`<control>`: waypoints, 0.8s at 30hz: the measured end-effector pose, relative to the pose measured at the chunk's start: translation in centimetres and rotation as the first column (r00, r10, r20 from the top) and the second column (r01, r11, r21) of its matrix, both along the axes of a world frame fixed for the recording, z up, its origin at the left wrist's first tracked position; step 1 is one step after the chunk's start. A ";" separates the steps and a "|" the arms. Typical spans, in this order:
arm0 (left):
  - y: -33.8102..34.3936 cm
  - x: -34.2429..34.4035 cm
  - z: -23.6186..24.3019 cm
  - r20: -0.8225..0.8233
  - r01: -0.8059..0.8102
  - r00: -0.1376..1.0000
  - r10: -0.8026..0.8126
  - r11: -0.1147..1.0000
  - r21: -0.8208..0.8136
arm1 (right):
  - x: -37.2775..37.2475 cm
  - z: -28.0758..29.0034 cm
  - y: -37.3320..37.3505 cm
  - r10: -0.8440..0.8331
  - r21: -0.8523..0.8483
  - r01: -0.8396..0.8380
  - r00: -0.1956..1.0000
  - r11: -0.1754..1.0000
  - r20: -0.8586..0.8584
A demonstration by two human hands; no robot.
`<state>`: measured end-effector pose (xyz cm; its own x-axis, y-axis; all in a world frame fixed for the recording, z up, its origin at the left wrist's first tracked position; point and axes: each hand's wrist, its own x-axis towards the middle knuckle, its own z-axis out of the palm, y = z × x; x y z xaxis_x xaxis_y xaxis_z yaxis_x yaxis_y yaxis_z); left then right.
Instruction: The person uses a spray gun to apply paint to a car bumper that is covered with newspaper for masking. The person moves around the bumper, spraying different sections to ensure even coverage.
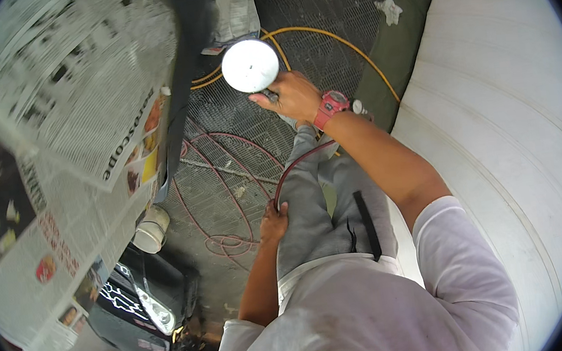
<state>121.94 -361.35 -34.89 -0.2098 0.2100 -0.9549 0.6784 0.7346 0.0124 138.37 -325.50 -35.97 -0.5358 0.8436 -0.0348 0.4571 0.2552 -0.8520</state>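
Note:
My right hand (298, 97), with a red watch on its wrist, is closed around a spray gun whose round white cup lid (250, 65) faces up. Most of the gun's body and its trigger are hidden under the cup and the hand. A small round gauge (358, 106) shows just beyond the wrist. From near there a dark red air hose (300, 160) curves down to my left hand (274, 222), whose fingers are wrapped round it beside my left thigh. Left of the gun is a surface masked with newspaper (89, 175).
Loops of thin red hose (229, 239) lie on the dark grated floor (304, 2), with a yellow hose (349, 41) farther off. A pale bucket (152, 229) stands below the newspaper edge. A black car's headlight (156, 312) shows lower left. White sheeting (487, 119) rises on the right.

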 end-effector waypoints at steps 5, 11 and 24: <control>3.2 3.6 -2.1 -0.055 0.190 0.979 -0.198 0.974 -0.123 | 1.9 -5.8 0.6 -0.152 0.005 0.153 0.985 0.988 -0.084; 5.9 8.0 -5.4 -0.134 0.039 0.989 -0.067 0.978 -0.206 | 1.5 -19.5 -1.5 -0.180 0.020 0.185 0.971 0.983 -0.156; 14.6 13.8 -13.0 -0.312 0.056 0.949 -0.044 0.998 0.030 | -6.8 -33.8 -1.4 0.308 0.128 -0.283 0.804 0.951 -0.508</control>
